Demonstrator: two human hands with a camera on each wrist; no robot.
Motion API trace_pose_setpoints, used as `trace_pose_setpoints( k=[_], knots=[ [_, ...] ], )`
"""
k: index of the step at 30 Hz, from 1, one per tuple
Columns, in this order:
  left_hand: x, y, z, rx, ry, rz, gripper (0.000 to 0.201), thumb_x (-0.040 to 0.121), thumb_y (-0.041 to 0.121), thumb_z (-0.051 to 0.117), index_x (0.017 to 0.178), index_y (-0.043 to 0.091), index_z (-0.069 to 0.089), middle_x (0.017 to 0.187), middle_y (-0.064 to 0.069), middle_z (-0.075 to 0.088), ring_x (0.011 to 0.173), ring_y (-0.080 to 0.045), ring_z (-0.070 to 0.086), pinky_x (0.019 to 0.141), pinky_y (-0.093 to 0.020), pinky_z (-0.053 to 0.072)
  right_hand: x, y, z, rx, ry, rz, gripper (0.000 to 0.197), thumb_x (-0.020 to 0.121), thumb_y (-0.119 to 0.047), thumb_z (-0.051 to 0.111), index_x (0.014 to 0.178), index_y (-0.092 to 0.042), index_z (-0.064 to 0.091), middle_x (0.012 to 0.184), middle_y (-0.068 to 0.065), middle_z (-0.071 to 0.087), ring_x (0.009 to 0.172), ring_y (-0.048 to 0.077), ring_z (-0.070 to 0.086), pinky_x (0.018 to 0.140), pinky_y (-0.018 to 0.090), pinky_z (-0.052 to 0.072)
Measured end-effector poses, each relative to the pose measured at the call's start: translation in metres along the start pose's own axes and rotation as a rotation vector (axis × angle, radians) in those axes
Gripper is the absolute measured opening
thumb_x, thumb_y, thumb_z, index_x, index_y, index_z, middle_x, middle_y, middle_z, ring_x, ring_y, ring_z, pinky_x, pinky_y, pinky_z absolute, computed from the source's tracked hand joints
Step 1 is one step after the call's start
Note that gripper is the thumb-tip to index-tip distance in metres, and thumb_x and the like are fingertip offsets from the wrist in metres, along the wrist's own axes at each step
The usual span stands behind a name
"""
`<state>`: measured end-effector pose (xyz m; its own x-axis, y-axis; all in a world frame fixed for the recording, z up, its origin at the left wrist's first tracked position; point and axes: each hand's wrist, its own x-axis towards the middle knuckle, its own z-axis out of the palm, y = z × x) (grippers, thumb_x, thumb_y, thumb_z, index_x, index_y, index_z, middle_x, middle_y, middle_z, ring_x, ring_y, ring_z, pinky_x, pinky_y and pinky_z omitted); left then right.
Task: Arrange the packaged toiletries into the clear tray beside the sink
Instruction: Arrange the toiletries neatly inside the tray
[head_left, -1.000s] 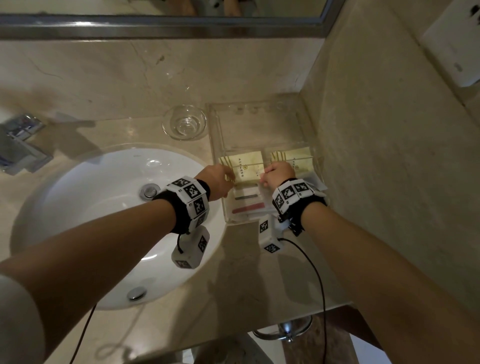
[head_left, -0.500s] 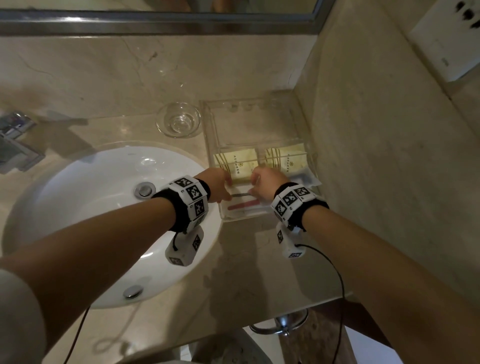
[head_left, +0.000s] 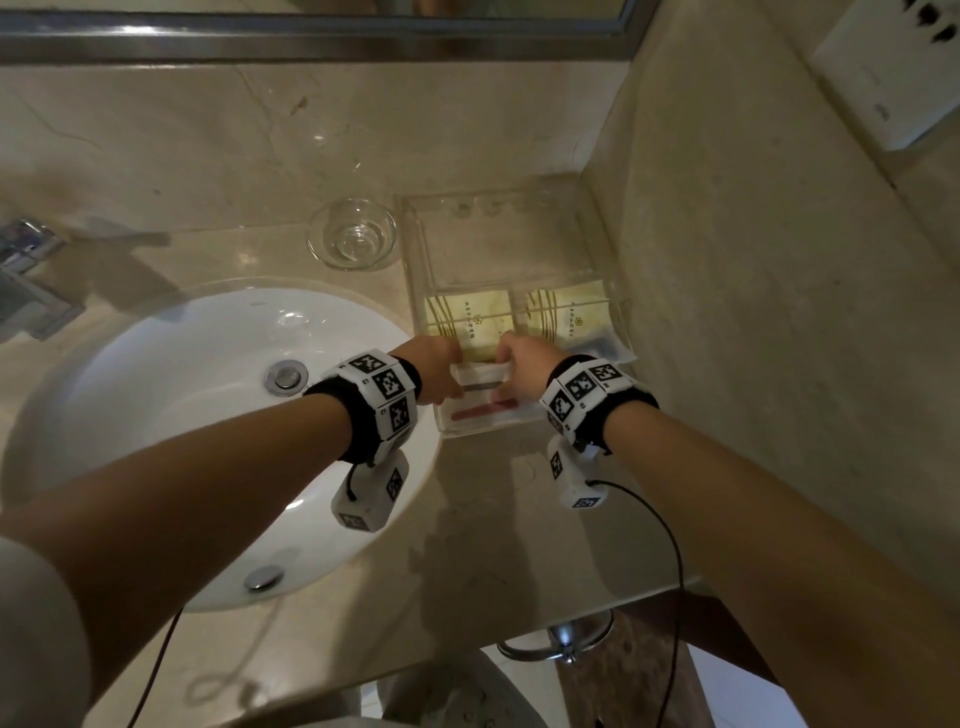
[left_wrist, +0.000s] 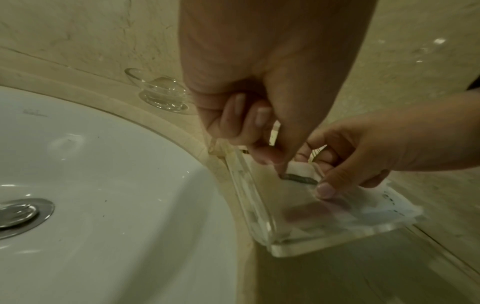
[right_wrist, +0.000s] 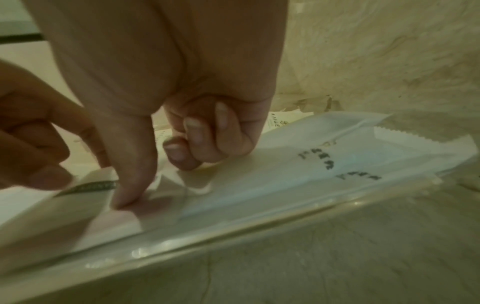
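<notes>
A clear tray (head_left: 415, 249) stands right of the sink, against the right wall. Two yellow packets (head_left: 470, 317) (head_left: 571, 312) lie in its middle compartments. Both hands work over the near compartment. My left hand (head_left: 436, 371) and right hand (head_left: 519, 364) pinch the two ends of a small white packet with a dark strip (head_left: 480, 382) (left_wrist: 298, 178) (right_wrist: 91, 186). Under it lies a white packet with a red strip (head_left: 483, 410). A larger white sachet with black print (right_wrist: 324, 162) lies at the compartment's right end and sticks out past the tray's edge (left_wrist: 400, 214).
A white sink basin (head_left: 182, 415) with a drain (head_left: 285, 376) lies left of the tray. A small glass dish (head_left: 350, 239) stands behind the basin. A tap (head_left: 26, 280) is at far left. The marble wall (head_left: 753, 312) rises right beside the tray.
Both hands have drawn back from the yellow packets to the near compartment. They now hold the small dark-striped packet between them, which lay flat there before.
</notes>
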<state>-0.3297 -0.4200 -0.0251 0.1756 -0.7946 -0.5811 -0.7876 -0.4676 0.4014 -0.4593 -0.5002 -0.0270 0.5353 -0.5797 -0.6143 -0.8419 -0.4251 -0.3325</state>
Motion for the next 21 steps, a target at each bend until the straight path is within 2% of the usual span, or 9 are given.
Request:
trace_pose_setpoints(
  k=[2,3,5,8,10,12,15,18,21],
  knots=[
    [-0.001,0.002,-0.001,0.028,0.038,0.009,0.039,0.089,0.02,0.057,0.125,0.008,0.053,0.105,-0.012,0.067,0.104,-0.028,0.062,0.089,-0.033,0.047,-0.001,0.001,0.0,0.014,0.003,-0.012,0.044,0.079,-0.024,0.072,0.115,-0.014,0.049,0.102,0.004,0.057,0.087,0.02,0.054,0.083,0.034,0.049],
    [0.0,0.002,-0.002,0.045,0.052,0.01,0.034,0.09,0.019,0.054,0.122,0.007,0.055,0.113,-0.014,0.064,0.108,-0.029,0.06,0.09,-0.033,0.046,-0.001,0.002,0.001,0.023,0.004,-0.017,0.044,0.079,-0.023,0.072,0.115,-0.014,0.05,0.1,0.002,0.056,0.087,0.02,0.054,0.082,0.033,0.049],
    [0.001,0.004,-0.003,0.073,0.08,0.001,0.029,0.091,0.018,0.05,0.116,0.008,0.059,0.118,-0.014,0.061,0.109,-0.03,0.058,0.09,-0.033,0.046,0.0,0.004,0.002,0.058,0.019,-0.019,0.039,0.08,-0.022,0.071,0.113,-0.015,0.05,0.096,0.001,0.055,0.085,0.02,0.054,0.078,0.032,0.048],
    [0.003,0.005,-0.005,0.046,0.134,-0.013,0.024,0.091,0.019,0.047,0.11,0.011,0.061,0.118,-0.012,0.061,0.11,-0.029,0.057,0.087,-0.032,0.045,0.003,0.008,0.001,0.151,0.1,-0.015,0.03,0.08,-0.022,0.07,0.098,-0.019,0.047,0.08,-0.006,0.05,0.076,0.017,0.052,0.065,0.028,0.043],
    [0.004,0.005,-0.008,0.019,0.162,-0.025,0.024,0.091,0.017,0.047,0.108,0.01,0.061,0.117,-0.012,0.062,0.109,-0.03,0.057,0.084,-0.032,0.045,0.005,0.01,0.0,0.189,0.15,-0.019,0.028,0.08,-0.02,0.07,0.093,-0.019,0.046,0.074,-0.008,0.046,0.068,0.013,0.048,0.063,0.026,0.041],
    [0.005,0.003,-0.01,0.012,0.179,-0.049,0.024,0.091,0.015,0.046,0.109,0.007,0.061,0.115,-0.014,0.062,0.106,-0.031,0.059,0.081,-0.032,0.045,0.007,0.012,0.0,0.183,0.189,-0.032,0.02,0.083,-0.015,0.065,0.089,-0.019,0.047,0.071,-0.008,0.045,0.068,0.013,0.049,0.069,0.028,0.044],
    [0.007,-0.001,-0.011,0.027,0.17,-0.058,0.026,0.091,0.014,0.046,0.109,0.005,0.061,0.114,-0.015,0.063,0.105,-0.032,0.059,0.079,-0.032,0.044,0.008,0.015,0.002,0.138,0.204,-0.042,0.015,0.086,-0.01,0.06,0.087,-0.02,0.048,0.073,-0.009,0.047,0.077,0.017,0.053,0.074,0.028,0.045],
    [0.008,-0.004,-0.01,0.015,0.177,-0.005,0.022,0.09,0.011,0.045,0.104,0.01,0.062,0.109,-0.013,0.064,0.1,-0.03,0.06,0.075,-0.029,0.042,0.008,0.019,0.003,0.14,0.194,-0.043,0.014,0.085,-0.009,0.058,0.083,-0.021,0.05,0.076,-0.007,0.05,0.079,0.017,0.055,0.08,0.031,0.049],
    [0.009,-0.003,-0.011,0.036,0.177,0.014,0.022,0.089,0.008,0.043,0.1,0.014,0.061,0.107,-0.012,0.063,0.094,-0.029,0.06,0.073,-0.03,0.044,0.007,0.023,0.003,0.174,0.223,-0.039,0.02,0.086,-0.006,0.056,0.076,-0.023,0.05,0.077,-0.007,0.051,0.079,0.015,0.054,0.081,0.029,0.049]
  ],
)
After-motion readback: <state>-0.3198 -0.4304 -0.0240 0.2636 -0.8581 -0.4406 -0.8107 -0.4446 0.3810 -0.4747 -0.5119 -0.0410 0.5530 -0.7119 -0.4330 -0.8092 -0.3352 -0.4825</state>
